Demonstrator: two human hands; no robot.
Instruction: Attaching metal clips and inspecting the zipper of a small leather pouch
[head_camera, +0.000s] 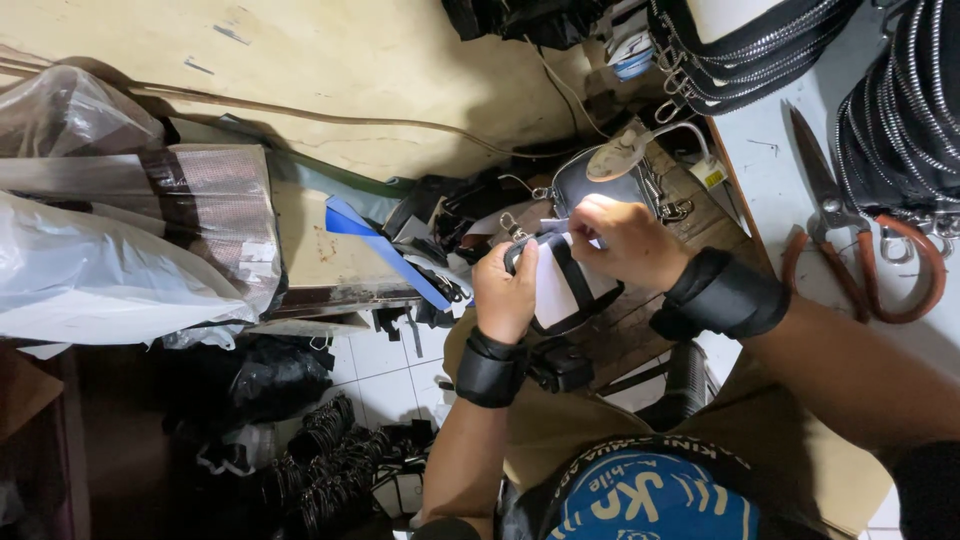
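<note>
I hold a small pouch (562, 285) in front of me, above my lap and off the desk (780, 170). My left hand (505, 290) is wrapped shut around its left side, thumb over the top. My right hand (622, 240) is curled at its upper right edge, fingertips pinching there; what exactly they pinch is too small to tell. Both wrists wear black bands.

The pouch is pale grey-white with black trim and a black strap running down its face. Its rim sits just beside a small lamp (625, 155) whose bright head almost touches my right knuckles.

Room is tight. Just beyond my hands lies a heap of black scraps and metal clips (460, 215), with a blue strip (385, 250) slanting down from it toward my left hand. To my right the white desk edge runs close past my right forearm; on it lie shears (850, 230) with brown handles, and black zipper bags (900, 110) crowd its far right corner. To my left, plastic bags (100, 270) pile on a low surface, well apart from the hands. Below my left forearm the tiled floor (385, 375) shows, with black pieces (330, 470) heaped on it.
</note>
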